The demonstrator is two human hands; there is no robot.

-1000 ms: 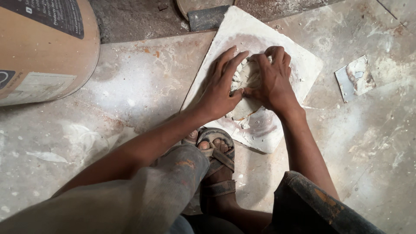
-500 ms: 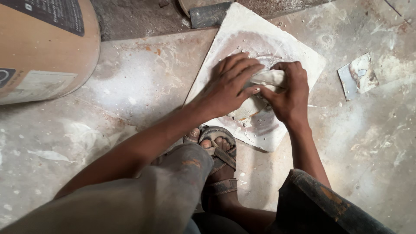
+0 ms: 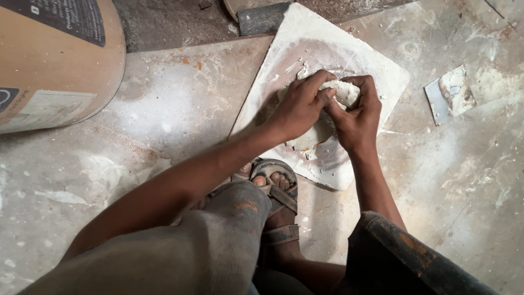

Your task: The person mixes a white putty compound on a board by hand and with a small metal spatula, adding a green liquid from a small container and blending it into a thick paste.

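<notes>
Kneading in hand, centre-right of frame: left hand (image 3: 299,109) and right hand (image 3: 357,117) clamped on putty lump (image 3: 344,93) over tile (image 3: 295,54). Next likely calls for pressing flat.

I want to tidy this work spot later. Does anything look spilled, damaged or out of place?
Yes: white crumbs and smears lie spilled off the square board onto the floor, and a small smeared scrap tile lies loose, askew.
</notes>
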